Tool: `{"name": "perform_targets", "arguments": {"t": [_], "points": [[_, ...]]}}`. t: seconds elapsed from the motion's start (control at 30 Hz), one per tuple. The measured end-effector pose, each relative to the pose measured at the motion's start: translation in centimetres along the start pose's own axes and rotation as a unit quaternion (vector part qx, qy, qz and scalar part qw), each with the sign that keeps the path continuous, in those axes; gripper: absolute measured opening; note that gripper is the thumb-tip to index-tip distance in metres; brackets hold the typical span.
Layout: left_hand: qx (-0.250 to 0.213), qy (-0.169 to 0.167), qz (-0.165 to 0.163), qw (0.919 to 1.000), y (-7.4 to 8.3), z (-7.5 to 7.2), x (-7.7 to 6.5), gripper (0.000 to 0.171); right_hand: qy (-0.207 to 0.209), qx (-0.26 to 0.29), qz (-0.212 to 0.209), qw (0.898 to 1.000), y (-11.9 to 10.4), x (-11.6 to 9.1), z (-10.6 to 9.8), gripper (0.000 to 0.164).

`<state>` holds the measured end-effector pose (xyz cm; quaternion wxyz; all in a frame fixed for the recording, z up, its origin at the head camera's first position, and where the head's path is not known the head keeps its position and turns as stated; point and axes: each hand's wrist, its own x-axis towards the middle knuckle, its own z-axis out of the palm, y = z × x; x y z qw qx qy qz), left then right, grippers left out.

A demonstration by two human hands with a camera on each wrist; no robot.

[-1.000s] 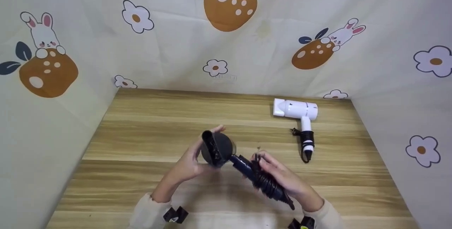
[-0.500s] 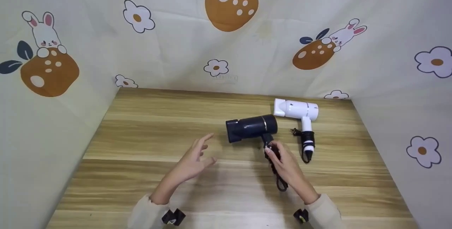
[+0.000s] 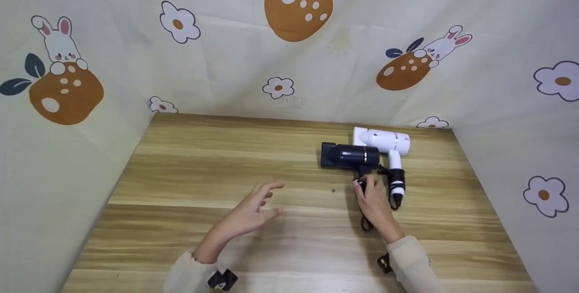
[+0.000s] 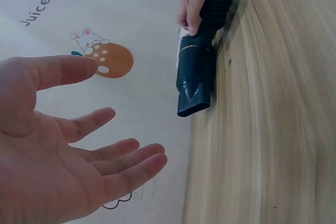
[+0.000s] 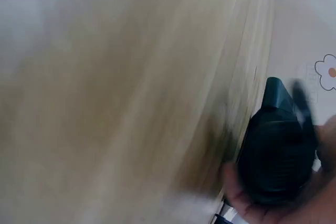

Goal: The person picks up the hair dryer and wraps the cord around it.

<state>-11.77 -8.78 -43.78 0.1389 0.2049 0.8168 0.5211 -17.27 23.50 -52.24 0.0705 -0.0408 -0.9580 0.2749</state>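
Observation:
In the head view my right hand (image 3: 374,202) grips the handle of a dark navy hair dryer (image 3: 346,156), whose nozzle points left. Its black cord is bundled along the handle, with a loop hanging below my fingers. The right wrist view is blurred and shows the dryer's round back end (image 5: 275,158) against my fingers. Right beside it, a white hair dryer (image 3: 386,141) lies on the table, partly overlapped by the navy one; black cord wraps its handle. My left hand (image 3: 251,211) hovers left of both dryers, fingers spread and holding nothing, as the left wrist view (image 4: 79,145) also shows.
The wood-grain table (image 3: 203,162) is bordered at the back and sides by a hanging cloth (image 3: 226,58) printed with rabbits, oranges and flowers. A tiny dark speck (image 3: 333,190) sits on the tabletop left of my right hand.
My left hand has let go of the navy hair dryer's head and stays open at the left. My right hand has turned the dryer nozzle-left and carried it right and back, beside the white one.

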Motion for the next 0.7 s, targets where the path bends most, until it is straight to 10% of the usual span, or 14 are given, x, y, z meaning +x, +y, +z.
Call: {"name": "perform_targets", "arguments": {"t": [0.37,0.7], "points": [[0.016,-0.016,0.004,0.9997,-0.3,0.2,-0.2,0.054,0.041,-0.172,-0.087,0.980,-0.2,1.2,0.6,0.039],[0.139,0.011,0.034,0.9897,-1.1,0.4,0.8,0.049,0.036,-0.160,-0.161,0.973,-2.4,-0.2,-1.0,0.043]]}}
